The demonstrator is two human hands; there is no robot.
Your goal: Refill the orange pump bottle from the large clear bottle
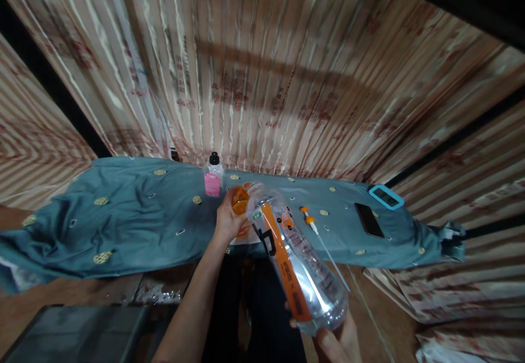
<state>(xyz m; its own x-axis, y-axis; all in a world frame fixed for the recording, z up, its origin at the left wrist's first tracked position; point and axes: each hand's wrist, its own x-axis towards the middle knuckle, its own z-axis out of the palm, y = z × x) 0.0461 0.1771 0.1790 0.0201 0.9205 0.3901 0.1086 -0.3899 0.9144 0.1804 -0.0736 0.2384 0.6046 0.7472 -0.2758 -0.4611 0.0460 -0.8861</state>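
Observation:
My left hand [228, 222] is wrapped round a small orange see-through container [240, 205], just in front of me over the cloth. In my right hand [337, 342] is the base of a large clear plastic bottle [297, 259] with an orange label strip. The bottle is tilted, its neck [255, 188] pointing away from me and down to the left, close to the orange container's top. Whether the two touch, I cannot tell. Beside the bottle, on its right, lies a pump top [310, 221] with an orange head and a long white tube.
A teal patterned cloth [139, 226] covers the narrow table. On it stand a small black-capped bottle with a pink label [212, 180], a dark phone [369, 221] and a blue-framed device [386, 197]. Behind hangs a pleated curtain [246, 78]. A dark stool or box [82, 330] is at lower left.

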